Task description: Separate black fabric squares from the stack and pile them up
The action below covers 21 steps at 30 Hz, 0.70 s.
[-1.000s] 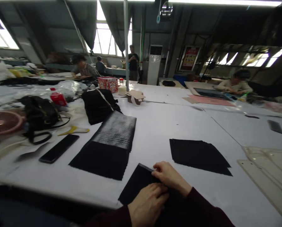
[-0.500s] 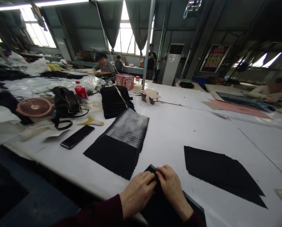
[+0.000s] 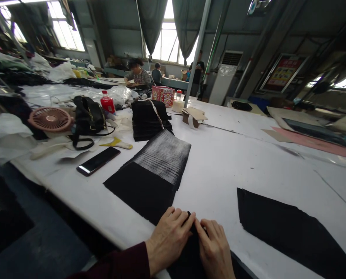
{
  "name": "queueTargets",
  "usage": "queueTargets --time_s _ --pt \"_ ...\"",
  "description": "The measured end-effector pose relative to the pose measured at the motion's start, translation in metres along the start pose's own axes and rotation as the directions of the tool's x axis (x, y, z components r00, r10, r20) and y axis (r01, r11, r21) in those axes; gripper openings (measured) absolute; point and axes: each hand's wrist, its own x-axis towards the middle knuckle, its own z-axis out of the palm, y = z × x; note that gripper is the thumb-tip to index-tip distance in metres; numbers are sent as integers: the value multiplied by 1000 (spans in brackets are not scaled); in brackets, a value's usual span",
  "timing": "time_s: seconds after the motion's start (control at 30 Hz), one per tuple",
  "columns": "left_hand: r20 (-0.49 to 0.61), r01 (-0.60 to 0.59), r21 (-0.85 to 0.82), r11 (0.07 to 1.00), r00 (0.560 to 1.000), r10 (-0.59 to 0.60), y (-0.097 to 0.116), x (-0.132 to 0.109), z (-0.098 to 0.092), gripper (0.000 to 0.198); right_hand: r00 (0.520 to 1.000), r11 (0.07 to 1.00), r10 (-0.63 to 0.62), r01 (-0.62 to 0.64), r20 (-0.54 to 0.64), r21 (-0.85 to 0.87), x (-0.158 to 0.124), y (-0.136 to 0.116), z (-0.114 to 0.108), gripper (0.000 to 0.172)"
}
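At the table's near edge a black fabric piece (image 3: 189,260) lies under both of my hands, mostly hidden by them. My left hand (image 3: 170,237) is closed at its upper edge, fingertips pressed down on the cloth. Close beside it, my right hand (image 3: 215,245) pinches the same edge, its index fingertip almost meeting the left one. Just beyond is a fanned stack of black pieces (image 3: 144,188), whose far part has a greyish-white coating (image 3: 164,155). More black fabric pieces (image 3: 289,228) lie flat to the right.
On the white table (image 3: 216,166) at left are a phone (image 3: 99,161), a yellow-handled scraper (image 3: 116,143), a pink fan (image 3: 51,119), a black bag (image 3: 88,116) and a red bottle (image 3: 107,102). Farther back stand a black bundle (image 3: 149,120), a cardboard piece (image 3: 194,115) and a metal pole (image 3: 196,54). Several people are farther off.
The view has turned a little, shifting most of the scene rightward. My fingers have drawn closer together on the cloth's upper edge, and its grey corner strip no longer shows above them.
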Motion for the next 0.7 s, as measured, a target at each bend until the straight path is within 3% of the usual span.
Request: queueTargets --time_s 0.23,0.37,0.7 --pt "-38 19 -72 997 999 -22 -8 -3 9 39 994 995 -102 101 -37 -24 1 6 4 40" --pt "-31 25 -89 996 999 -28 -10 -1 11 38 987 986 -159 159 1 -43 -3 15 9 44" --pt "-51 33 -62 998 998 -36 -12 1 15 42 982 978 -190 191 22 -87 -8 22 15 40"
